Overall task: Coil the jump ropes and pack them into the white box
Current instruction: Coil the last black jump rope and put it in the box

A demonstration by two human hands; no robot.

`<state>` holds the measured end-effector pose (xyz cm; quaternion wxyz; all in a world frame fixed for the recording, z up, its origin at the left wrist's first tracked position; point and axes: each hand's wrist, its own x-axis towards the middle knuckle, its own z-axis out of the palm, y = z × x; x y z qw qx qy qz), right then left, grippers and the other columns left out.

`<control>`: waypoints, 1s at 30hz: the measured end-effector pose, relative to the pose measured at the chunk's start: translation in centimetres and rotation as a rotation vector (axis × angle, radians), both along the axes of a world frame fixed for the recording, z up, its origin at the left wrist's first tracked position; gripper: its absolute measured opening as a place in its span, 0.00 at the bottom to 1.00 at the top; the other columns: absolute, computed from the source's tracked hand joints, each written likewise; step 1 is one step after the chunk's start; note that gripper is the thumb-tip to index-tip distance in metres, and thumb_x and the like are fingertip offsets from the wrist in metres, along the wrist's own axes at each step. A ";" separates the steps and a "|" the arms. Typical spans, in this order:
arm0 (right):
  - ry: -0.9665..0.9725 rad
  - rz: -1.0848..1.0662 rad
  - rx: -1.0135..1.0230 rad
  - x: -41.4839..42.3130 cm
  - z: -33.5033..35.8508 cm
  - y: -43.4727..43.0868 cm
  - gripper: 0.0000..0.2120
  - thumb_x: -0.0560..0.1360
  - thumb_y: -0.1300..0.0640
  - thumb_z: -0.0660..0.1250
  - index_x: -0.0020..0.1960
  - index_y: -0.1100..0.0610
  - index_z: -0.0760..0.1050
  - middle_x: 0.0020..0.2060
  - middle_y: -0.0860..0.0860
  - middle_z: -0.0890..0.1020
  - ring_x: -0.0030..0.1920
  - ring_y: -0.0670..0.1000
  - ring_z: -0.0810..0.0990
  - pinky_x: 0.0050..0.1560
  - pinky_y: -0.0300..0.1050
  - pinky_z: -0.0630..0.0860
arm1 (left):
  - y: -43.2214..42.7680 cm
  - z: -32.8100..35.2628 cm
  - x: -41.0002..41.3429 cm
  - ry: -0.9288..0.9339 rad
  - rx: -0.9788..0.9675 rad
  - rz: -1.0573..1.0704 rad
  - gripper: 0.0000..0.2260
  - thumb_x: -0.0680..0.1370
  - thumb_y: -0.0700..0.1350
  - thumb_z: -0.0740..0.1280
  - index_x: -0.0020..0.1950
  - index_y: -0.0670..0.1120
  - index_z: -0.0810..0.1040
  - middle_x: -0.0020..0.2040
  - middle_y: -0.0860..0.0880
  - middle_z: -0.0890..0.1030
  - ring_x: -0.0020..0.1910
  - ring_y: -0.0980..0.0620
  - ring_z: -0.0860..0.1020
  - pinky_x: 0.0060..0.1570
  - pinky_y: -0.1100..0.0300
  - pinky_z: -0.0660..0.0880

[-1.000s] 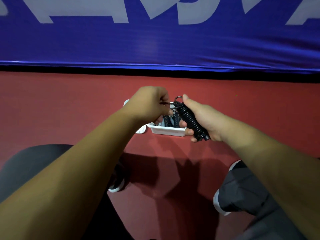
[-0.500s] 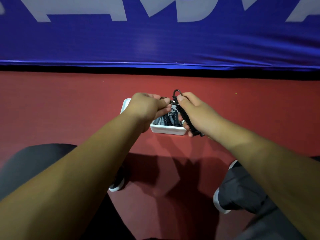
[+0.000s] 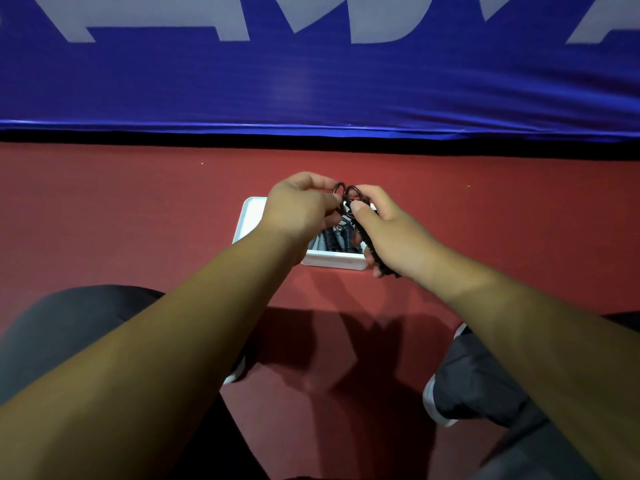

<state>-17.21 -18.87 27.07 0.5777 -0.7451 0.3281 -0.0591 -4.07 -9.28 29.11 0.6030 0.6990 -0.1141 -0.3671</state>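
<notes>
head view: one camera, looking down past both forearms
coiled jump rope [image 3: 363, 234]: black, tight spring-like spiral bunched into a short thick bundle, running from above the box's far right part down past its front right corner
rope end: two small dark metal rings [image 3: 350, 192] side by side at the bundle's top, between the two hands
right hand [image 3: 393, 233]: fingers curled round the bundle lengthwise, thumb lying along its top; bundle's lower end sticks out under the palm
left hand [image 3: 300, 210]: fingertips pinching at the left ring, narrow grip; exact contact hard to tell
white box [image 3: 333, 263]: shallow rectangular tray on the floor, just under both hands; left arm covers its middle
packed ropes [image 3: 331, 239]: dark and grey spiral coils lying inside the box, right part; count unclear
floor [image 3: 138, 220]: red mat, hand shadows in front of the box
banner [image 3: 311, 81]: blue with big white letters, across the back
legs: dark trousers [image 3: 69, 327] both sides, white-soled shoe [image 3: 431, 401] at right
</notes>
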 end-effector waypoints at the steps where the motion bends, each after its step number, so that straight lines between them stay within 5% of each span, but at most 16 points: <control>1: 0.008 -0.002 -0.009 0.0 -0.1 0.0 0.09 0.86 0.42 0.58 0.62 0.29 0.71 0.45 0.60 0.81 0.32 0.55 0.79 0.33 0.60 0.84 | 0.0 0.0 0.0 -0.009 -0.002 -0.012 0.04 0.79 0.33 0.72 0.49 0.42 0.84 0.42 0.44 0.85 0.41 0.49 0.84 0.46 0.59 0.84; 4: 0.032 -0.005 -0.039 0.1 -0.2 0.1 0.09 0.85 0.40 0.58 0.63 0.28 0.70 0.45 0.62 0.82 0.33 0.57 0.81 0.33 0.65 0.84 | 0.1 0.3 0.1 -0.022 0.022 -0.035 0.06 0.79 0.32 0.71 0.48 0.41 0.86 0.42 0.42 0.87 0.39 0.48 0.83 0.45 0.60 0.83; 8: 0.051 0.006 -0.061 -0.1 -0.3 0.6 0.12 0.86 0.41 0.58 0.66 0.27 0.69 0.47 0.58 0.82 0.36 0.56 0.81 0.31 0.55 0.85 | 0.2 0.8 0.3 -0.033 0.114 -0.058 0.06 0.79 0.32 0.70 0.49 0.40 0.87 0.44 0.40 0.88 0.37 0.49 0.84 0.39 0.63 0.80; 15: 0.054 0.056 -0.144 -0.1 0.0 0.9 0.16 0.86 0.42 0.58 0.69 0.24 0.67 0.47 0.57 0.83 0.34 0.54 0.80 0.32 0.57 0.85 | 0.5 1.3 0.8 0.018 0.178 -0.034 0.05 0.78 0.32 0.72 0.44 0.40 0.84 0.39 0.41 0.86 0.35 0.48 0.84 0.32 0.63 0.79; 19: 0.073 0.112 -0.199 -0.2 0.4 0.7 0.20 0.86 0.42 0.58 0.73 0.22 0.63 0.43 0.45 0.83 0.34 0.51 0.80 0.32 0.58 0.85 | 0.6 1.1 1.4 -0.025 0.159 -0.060 0.04 0.78 0.32 0.73 0.51 0.39 0.83 0.43 0.39 0.85 0.38 0.45 0.83 0.32 0.62 0.80; 22: 0.114 0.154 -0.233 -0.2 0.1 0.5 0.25 0.85 0.40 0.58 0.76 0.19 0.55 0.42 0.46 0.83 0.33 0.52 0.81 0.32 0.56 0.86 | 0.6 0.7 1.8 -0.027 0.181 -0.101 0.07 0.79 0.34 0.72 0.56 0.40 0.83 0.47 0.37 0.86 0.38 0.45 0.81 0.32 0.62 0.80; 25: 0.181 0.166 -0.235 -0.2 -0.6 0.2 0.30 0.83 0.36 0.59 0.81 0.26 0.51 0.43 0.48 0.84 0.33 0.56 0.84 0.31 0.53 0.84 | 0.9 0.3 2.2 -0.016 0.231 -0.221 0.04 0.82 0.37 0.69 0.54 0.41 0.83 0.41 0.40 0.82 0.34 0.49 0.77 0.35 0.60 0.78; 27: 0.193 0.173 -0.179 -0.2 -0.6 0.1 0.27 0.83 0.36 0.60 0.80 0.39 0.61 0.45 0.48 0.85 0.34 0.55 0.83 0.29 0.52 0.83 | 1.0 -0.2 2.4 -0.016 0.255 -0.296 0.05 0.83 0.39 0.68 0.51 0.43 0.83 0.39 0.42 0.79 0.33 0.49 0.74 0.38 0.57 0.75; 30: 0.204 0.210 -0.076 -0.2 -0.2 -0.2 0.18 0.82 0.35 0.60 0.59 0.48 0.75 0.44 0.51 0.85 0.34 0.55 0.80 0.31 0.54 0.82 | 1.1 -1.0 2.5 -0.055 0.261 -0.355 0.06 0.84 0.44 0.69 0.50 0.44 0.83 0.40 0.44 0.78 0.34 0.51 0.73 0.36 0.59 0.74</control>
